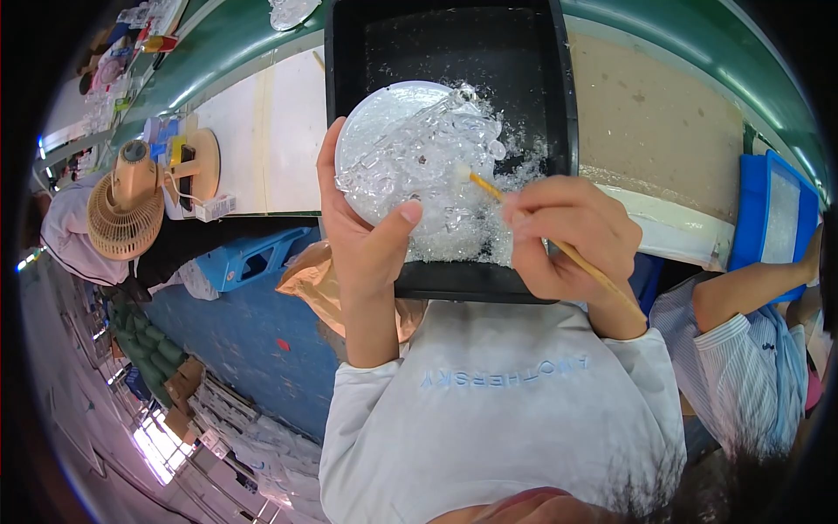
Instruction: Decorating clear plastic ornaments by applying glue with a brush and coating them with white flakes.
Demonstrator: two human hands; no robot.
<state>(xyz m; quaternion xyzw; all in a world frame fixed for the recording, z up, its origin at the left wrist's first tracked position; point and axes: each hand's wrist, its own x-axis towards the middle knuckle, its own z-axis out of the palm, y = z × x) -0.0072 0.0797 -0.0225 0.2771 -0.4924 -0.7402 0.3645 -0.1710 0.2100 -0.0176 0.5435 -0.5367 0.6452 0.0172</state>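
Note:
My left hand [362, 244] grips a round, pale, shiny plate [371, 127] by its left side, thumb over the near edge and fingers at the outer rim. Clear, glassy pieces [436, 166] cover much of the plate; their exact kind is hard to make out. In my right hand [572, 227] is a thin brush [589, 269] with a yellow handle, held like a pen. Its pale tip touches or hovers just over the clear pieces; I cannot tell which. Below both hands sits a black tray [445, 39], with small clear bits [528, 157] scattered inside.
Left of the tray, a white tabletop [284, 131] carries a beige fan [131, 201]. A brown board [650, 113] lies to the right, with a blue bin [751, 205] and another person's arm [751, 288] beyond. A blue stool [249, 262] and brown bag [314, 284] are below left.

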